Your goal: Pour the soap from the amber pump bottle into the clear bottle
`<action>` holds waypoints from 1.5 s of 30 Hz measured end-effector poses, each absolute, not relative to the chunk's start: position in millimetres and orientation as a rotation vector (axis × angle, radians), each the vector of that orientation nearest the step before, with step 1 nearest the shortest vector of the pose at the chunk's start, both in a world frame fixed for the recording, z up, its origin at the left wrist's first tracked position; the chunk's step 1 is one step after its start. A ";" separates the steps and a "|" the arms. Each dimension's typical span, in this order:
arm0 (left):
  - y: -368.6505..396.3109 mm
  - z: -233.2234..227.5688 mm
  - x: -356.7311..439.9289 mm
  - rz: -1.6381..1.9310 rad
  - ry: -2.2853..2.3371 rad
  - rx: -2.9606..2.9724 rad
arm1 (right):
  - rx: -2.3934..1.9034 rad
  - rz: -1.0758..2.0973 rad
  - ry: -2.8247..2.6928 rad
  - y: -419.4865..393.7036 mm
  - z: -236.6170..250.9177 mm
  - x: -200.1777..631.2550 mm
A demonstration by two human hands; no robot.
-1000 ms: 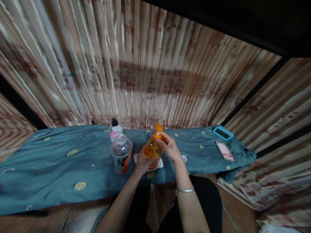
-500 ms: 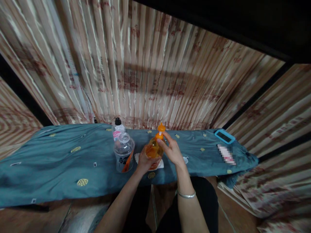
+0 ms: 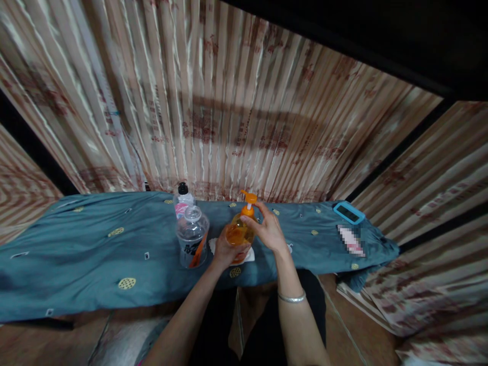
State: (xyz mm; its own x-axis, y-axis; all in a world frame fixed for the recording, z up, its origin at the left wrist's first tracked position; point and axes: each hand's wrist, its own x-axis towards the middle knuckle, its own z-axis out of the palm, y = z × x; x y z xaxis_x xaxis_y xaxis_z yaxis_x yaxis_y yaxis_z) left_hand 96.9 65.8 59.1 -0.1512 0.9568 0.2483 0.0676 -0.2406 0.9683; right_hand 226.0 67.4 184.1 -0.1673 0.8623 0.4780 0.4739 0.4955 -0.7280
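Note:
A pump bottle (image 3: 241,234) of clear plastic with amber liquid stands in front of me. Its orange pump head (image 3: 249,198) has the spout pointing left. My left hand (image 3: 226,252) is wrapped round the lower body. At the collar just under the pump head, my right hand (image 3: 270,227) grips with thumb and fingers. Left of it is a wide clear plastic bottle (image 3: 192,236), uncapped, with a black and orange print. A black-capped bottle (image 3: 183,195) with a pink label stands behind that one, partly hidden. Something white with a scalloped edge (image 3: 249,255) lies beneath the pump bottle.
A teal patterned cloth (image 3: 152,279) covers the narrow table. On the right lie a blue-framed device with a dark screen (image 3: 349,213) and a blurred-out pink and white item (image 3: 351,240). Striped curtains (image 3: 229,101) hang close behind, between black frame bars (image 3: 404,145).
The orange pump head has turned, so its spout now shows pointing left. My right hand has shifted slightly at the collar. My left hand keeps its hold on the body.

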 end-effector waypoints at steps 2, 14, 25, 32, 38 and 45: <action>66.5 57.4 96.6 1.485 1.229 1.360 | -1.174 0.443 -1.725 68.7 182.6 221.7; 61.6 70.8 97.1 1.452 1.268 1.313 | -1.142 0.519 -1.788 68.8 184.3 221.1; 59.0 72.6 97.5 1.442 1.269 1.325 | -0.954 0.662 -1.858 70.1 180.6 225.0; 60.3 69.8 96.1 1.449 1.300 1.352 | -1.142 0.423 -1.696 66.0 182.3 218.1; 60.7 69.3 96.5 1.449 1.251 1.332 | -0.918 0.642 -1.861 73.2 179.8 228.4; 61.5 67.0 96.7 1.470 1.233 1.336 | -1.149 0.480 -1.723 68.7 182.4 220.6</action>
